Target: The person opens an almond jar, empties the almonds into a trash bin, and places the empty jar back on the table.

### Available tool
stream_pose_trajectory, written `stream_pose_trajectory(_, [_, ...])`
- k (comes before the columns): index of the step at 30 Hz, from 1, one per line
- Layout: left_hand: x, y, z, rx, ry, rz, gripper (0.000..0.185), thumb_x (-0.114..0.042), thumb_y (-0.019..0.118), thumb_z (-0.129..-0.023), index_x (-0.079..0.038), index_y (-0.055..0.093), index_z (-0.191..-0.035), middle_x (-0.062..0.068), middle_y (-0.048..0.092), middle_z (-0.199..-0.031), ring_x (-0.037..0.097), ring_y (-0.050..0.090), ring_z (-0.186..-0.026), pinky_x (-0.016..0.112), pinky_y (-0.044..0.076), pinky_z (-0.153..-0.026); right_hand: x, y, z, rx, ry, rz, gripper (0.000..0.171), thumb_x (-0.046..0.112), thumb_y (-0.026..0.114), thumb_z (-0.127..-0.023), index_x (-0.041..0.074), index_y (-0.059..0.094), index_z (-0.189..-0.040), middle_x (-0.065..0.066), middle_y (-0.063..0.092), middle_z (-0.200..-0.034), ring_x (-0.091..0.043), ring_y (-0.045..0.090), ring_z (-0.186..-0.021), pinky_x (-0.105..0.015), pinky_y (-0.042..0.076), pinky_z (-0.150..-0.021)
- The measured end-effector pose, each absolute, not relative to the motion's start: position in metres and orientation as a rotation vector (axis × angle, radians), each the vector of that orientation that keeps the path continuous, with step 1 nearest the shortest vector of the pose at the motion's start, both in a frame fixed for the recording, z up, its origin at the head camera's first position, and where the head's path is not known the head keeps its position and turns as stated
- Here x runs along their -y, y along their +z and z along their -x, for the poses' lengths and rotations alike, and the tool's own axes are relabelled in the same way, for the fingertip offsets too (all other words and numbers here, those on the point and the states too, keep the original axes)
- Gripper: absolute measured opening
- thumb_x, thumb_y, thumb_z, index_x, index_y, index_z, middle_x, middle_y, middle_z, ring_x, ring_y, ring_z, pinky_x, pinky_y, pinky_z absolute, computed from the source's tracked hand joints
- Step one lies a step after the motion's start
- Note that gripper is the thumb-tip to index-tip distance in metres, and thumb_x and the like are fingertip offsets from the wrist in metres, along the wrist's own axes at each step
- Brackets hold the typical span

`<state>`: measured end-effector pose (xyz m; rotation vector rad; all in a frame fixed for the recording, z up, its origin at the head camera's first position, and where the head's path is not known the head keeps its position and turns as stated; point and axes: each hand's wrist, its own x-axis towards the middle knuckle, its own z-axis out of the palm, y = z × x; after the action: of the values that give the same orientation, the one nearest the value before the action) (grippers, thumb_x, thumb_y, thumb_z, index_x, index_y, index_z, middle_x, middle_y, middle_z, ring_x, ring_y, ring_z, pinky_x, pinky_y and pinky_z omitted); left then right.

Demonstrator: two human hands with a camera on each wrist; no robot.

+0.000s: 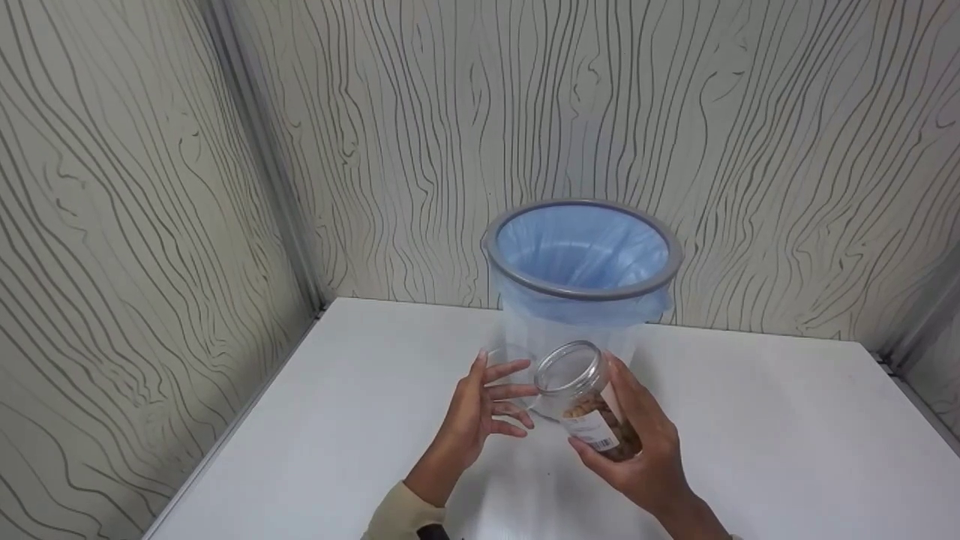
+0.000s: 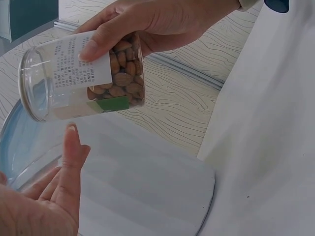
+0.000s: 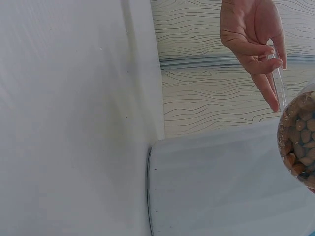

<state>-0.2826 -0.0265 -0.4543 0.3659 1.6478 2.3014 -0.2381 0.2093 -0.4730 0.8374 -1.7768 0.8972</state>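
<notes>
My right hand grips a clear jar partly filled with almonds, its label showing under the thumb. The jar is tilted in the head view, its uncovered mouth facing up and left. Just left of that mouth, my left hand holds a thin clear lid between its fingers, seen edge-on in the right wrist view. The left fingers are spread in the head view, with the lid partly hidden behind them. Both hands are above the white table, in front of the bin.
A bin with a grey rim and blue liner stands at the table's back, right behind the jar. The white table meets wood-patterned panels at the back and left side.
</notes>
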Motion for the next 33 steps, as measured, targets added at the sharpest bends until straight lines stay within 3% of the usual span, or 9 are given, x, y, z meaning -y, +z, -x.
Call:
stream_pose_trajectory(6, [0.0269,-0.4538,0.2827,-1.66,2.294,-0.355,0.07,-0.057,0.026,-0.108,-0.005,0.062,-0.137,0.019,0.074,-0.111,0.02,0.072,-0.063,0.031,0.06,-0.058,-0.2099,-0.4735,0.2388,1.77,0.894,-0.831,0.089,0.043,0.082,-0.083,-0.015,0.047,-0.141,-0.032,0.05,-0.144,-0.025,0.047,-0.14,-0.027,0.037,-0.113])
stream_pose_trajectory(12, [0.0268,-0.4554,0.2832,-1.659,2.289,-0.338,0.071,-0.061,0.032,-0.105,-0.006,0.064,-0.136,0.02,0.075,-0.107,0.016,0.069,-0.056,0.023,0.053,-0.049,-0.2106,-0.4741,0.2385,1.779,0.889,-0.829,0.09,0.043,0.082,-0.083,-0.015,0.047,-0.141,-0.031,0.05,-0.145,-0.024,0.047,-0.141,-0.027,0.037,-0.112])
stream_pose_trajectory(33, [0.0301,-0.4605,0.2872,-1.77,2.181,-0.299,0.068,-0.061,0.037,-0.104,-0.005,0.063,-0.133,0.017,0.076,-0.104,0.013,0.066,-0.051,0.021,0.049,-0.047,-0.21,-0.4681,0.2379,1.741,0.889,-0.829,0.088,0.042,0.083,-0.082,-0.016,0.048,-0.139,-0.033,0.052,-0.142,-0.026,0.049,-0.139,-0.027,0.038,-0.112])
